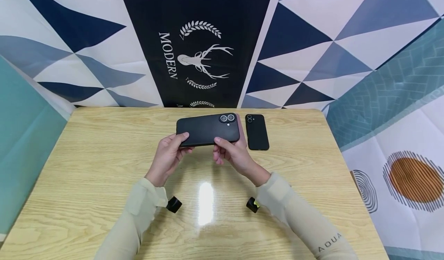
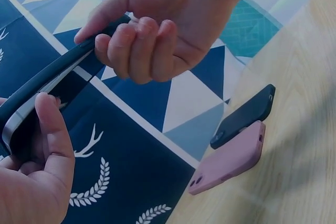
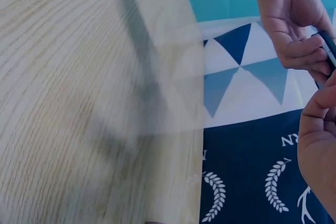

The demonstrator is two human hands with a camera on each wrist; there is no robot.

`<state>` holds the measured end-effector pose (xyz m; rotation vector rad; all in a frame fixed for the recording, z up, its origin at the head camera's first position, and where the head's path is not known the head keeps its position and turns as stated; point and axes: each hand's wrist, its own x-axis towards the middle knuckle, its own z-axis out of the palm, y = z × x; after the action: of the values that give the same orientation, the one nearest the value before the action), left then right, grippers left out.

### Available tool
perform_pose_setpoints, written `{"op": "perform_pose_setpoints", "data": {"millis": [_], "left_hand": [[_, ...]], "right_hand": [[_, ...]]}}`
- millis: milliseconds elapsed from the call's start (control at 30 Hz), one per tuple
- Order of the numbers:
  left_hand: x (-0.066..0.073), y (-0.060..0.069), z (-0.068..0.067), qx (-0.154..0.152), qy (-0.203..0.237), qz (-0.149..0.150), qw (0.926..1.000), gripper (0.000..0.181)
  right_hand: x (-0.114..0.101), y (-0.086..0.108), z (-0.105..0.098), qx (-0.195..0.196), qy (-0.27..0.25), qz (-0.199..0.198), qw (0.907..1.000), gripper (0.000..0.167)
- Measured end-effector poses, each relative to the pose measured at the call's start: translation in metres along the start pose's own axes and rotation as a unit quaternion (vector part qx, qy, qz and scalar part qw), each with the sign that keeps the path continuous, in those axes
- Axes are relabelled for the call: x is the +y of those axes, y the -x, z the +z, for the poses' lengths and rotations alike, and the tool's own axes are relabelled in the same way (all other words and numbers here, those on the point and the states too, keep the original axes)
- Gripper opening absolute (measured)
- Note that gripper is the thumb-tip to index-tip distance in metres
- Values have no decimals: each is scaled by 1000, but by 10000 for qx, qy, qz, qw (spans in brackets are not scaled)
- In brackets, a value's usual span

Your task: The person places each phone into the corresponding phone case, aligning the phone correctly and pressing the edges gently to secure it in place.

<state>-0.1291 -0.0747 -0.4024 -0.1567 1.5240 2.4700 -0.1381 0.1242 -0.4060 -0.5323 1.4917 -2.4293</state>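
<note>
Both hands hold a black phone [image 1: 204, 131] sideways above the far part of the table, its back with two ringed lenses facing up. My left hand [image 1: 167, 156] grips its left end, thumb on the back and fingers underneath. The right hand [image 1: 237, 156] pinches the near edge by the lens end. In the left wrist view, a pale band runs along the phone's edge [image 2: 50, 80], between the left hand [image 2: 39, 177] and right hand [image 2: 163, 35]. Whether a separate case covers it, I cannot tell. The right wrist view shows just a sliver of it.
A pink phone or phone case [image 2: 228, 158] lies on the wooden table [image 1: 104, 167], mostly hidden behind the held phone in the head view. Beside it lies a smaller-looking black one [image 1: 257, 133]. A patterned cloth [image 1: 295, 40] hangs behind the table's far edge.
</note>
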Motion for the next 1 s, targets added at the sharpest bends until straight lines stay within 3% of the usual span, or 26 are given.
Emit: {"op": "perform_pose_setpoints", "data": {"millis": [133,267,400,767,1000], "left_hand": [[0,0,1,-11,-62,11,10000,21],[0,0,4,29,-38,14,10000,20],[1,1,8,-21,24,9,10000,21],[-1,0,15,-145,-66,22,9999,20],[-1,-1,13,-254,-132,17,9996,18]], "right_hand": [[1,0,1,174,12,31,9998,51],[2,2,4,290,163,579,9978,15],[7,3,10,119,392,1061,9935,30],[12,-2,21,-7,878,1054,9905,24],[9,-5,20,-123,1073,1245,9863,32]]}}
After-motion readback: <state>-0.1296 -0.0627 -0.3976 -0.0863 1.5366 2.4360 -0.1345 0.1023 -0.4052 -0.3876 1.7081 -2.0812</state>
